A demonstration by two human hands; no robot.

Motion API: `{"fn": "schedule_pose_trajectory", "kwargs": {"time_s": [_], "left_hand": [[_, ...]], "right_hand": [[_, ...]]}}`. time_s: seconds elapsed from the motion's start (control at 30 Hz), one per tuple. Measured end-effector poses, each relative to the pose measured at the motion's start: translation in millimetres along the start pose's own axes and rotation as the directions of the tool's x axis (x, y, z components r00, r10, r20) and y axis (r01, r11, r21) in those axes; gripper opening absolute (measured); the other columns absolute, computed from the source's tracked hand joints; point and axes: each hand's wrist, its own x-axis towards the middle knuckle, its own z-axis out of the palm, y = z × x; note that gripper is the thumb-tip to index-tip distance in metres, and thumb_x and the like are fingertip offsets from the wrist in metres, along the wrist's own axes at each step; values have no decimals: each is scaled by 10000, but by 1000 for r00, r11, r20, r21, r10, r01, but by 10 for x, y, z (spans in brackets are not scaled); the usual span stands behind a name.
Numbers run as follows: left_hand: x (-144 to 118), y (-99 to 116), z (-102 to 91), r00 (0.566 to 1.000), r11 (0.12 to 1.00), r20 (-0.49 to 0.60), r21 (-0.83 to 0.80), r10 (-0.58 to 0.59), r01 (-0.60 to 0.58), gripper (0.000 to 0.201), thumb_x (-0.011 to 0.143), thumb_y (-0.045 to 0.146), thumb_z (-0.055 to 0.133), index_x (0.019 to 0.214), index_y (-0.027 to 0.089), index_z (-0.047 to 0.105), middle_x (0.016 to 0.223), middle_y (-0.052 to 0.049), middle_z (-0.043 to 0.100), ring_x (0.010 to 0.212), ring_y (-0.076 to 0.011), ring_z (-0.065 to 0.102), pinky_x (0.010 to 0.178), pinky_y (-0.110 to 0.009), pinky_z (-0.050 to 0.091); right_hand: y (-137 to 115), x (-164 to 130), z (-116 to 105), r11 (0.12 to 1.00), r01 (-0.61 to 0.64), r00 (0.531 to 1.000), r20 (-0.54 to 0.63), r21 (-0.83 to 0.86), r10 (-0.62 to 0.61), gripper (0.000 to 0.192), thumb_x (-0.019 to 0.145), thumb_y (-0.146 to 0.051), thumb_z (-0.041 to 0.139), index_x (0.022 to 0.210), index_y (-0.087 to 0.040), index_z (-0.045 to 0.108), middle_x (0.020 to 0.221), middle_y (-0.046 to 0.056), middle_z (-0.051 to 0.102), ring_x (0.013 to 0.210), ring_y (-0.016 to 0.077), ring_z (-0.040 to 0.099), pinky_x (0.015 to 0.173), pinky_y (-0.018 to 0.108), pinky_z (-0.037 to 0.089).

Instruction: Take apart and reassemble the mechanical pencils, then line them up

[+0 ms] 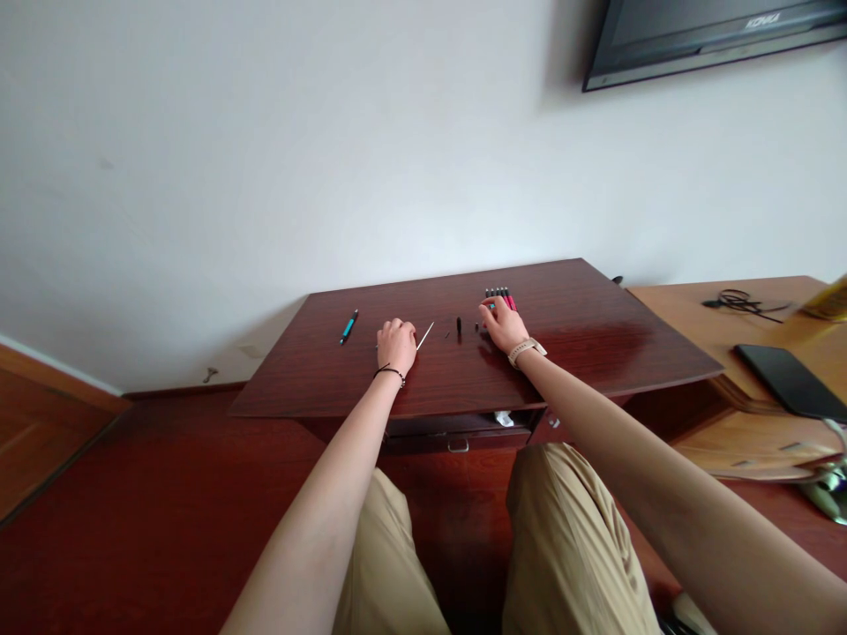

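Observation:
My left hand (397, 346) rests on the dark red-brown table with its fingers curled down. A tiny bit of something shows at its left edge; what the fingers close on is hidden. Beside it lies a thin white stick (426, 335), slanting away. My right hand (504, 324) is over the near ends of a row of pens (508, 297) with black tips and pink and teal barrels. Its fingers are bent and look slightly apart, with nothing visible in them. Between the hands are a black pen tip piece (459, 324), a smaller black piece (476, 326) and a tiny dark bit (446, 334).
A teal and black pen (348, 327) lies on the left of the table (582, 353). To the right, a wooden desk (668, 300) bears a coiled black cable (741, 302) and a dark flat device (790, 379). A television (715, 40) hangs on the wall.

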Motion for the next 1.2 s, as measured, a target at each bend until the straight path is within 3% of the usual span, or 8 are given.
{"fn": "schedule_pose_trajectory", "kwargs": {"time_s": [0.27,0.47,0.7,0.83,1.2], "left_hand": [[5,7,-9,1000,999,-17,-47,7,-7,284,993,113,535,1091,270,750,1194,-137,702,1236,-351,574,1054,-499,443],[10,4,-30,996,997,-56,-55,-64,61,351,910,50,588,1146,267,730,1251,-116,702,1260,-333,571,1037,-470,456],[16,-41,-46,998,990,-18,-131,-62,60,178,1017,241,639,1154,287,743,1243,-81,745,1211,-302,610,1004,-427,464],[45,-59,-2,999,990,18,-131,-42,44,245,1011,205,643,1221,288,736,1204,-76,770,1167,-296,634,980,-419,456],[34,-53,-12,998,982,-40,-180,-57,48,281,968,178,649,1213,274,748,1161,-83,788,1147,-323,633,957,-448,440]], "right_hand": [[-11,-12,-4,1000,17,1000,-9,-6,-17,382,1064,-536,482,1237,-238,646,843,71,775,831,312,741,809,403,522],[4,-4,-4,1000,12,1000,-8,-18,-12,405,1062,-543,477,1252,-230,651,836,76,774,831,313,741,816,403,528],[13,-5,-5,1000,6,1000,-3,-24,-6,400,1065,-548,485,1239,-230,655,870,81,783,849,307,744,822,394,528],[16,-14,-11,1000,16,1000,-10,-23,-16,388,1063,-536,490,1242,-234,655,845,70,777,819,303,741,802,387,521],[41,-3,4,999,25,1000,-17,-25,-25,402,1060,-545,490,1244,-228,657,834,76,775,819,315,745,799,398,517]]}}
